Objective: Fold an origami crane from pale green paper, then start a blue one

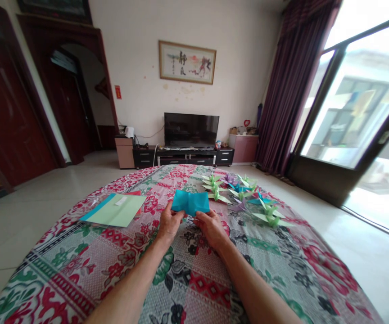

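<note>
A partly folded teal paper lies on the flowered tablecloth in front of me. My left hand pinches its near left edge, fingers closed on the paper. My right hand grips the near right edge in the same way. Both forearms reach in from the bottom of the view. Beyond the paper, to the right, sit several finished paper cranes in green, teal and purple.
A stack of flat coloured sheets, green on top with teal and red beneath, lies to the left. Behind the table are a tiled floor, a TV on a low cabinet, dark doors at left, and a large window with curtains at right.
</note>
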Demonstrator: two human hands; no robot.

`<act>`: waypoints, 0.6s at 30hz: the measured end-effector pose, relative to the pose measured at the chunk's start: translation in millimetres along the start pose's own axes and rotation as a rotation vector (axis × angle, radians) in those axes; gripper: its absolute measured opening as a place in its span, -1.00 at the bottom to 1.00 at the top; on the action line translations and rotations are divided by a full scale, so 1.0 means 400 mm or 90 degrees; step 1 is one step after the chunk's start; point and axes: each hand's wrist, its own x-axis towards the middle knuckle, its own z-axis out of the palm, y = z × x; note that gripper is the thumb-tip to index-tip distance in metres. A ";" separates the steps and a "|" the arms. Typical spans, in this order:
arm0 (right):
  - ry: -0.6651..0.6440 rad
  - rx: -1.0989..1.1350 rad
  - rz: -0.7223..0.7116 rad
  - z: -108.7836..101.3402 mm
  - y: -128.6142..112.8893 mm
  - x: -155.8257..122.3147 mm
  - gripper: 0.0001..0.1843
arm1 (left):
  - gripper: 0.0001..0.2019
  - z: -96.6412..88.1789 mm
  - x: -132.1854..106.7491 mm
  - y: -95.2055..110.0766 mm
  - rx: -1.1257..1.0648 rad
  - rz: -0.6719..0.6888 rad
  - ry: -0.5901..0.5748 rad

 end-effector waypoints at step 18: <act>0.098 -0.153 -0.235 -0.006 -0.005 0.011 -0.21 | -0.86 -0.015 -0.005 0.005 -0.002 -0.032 -0.068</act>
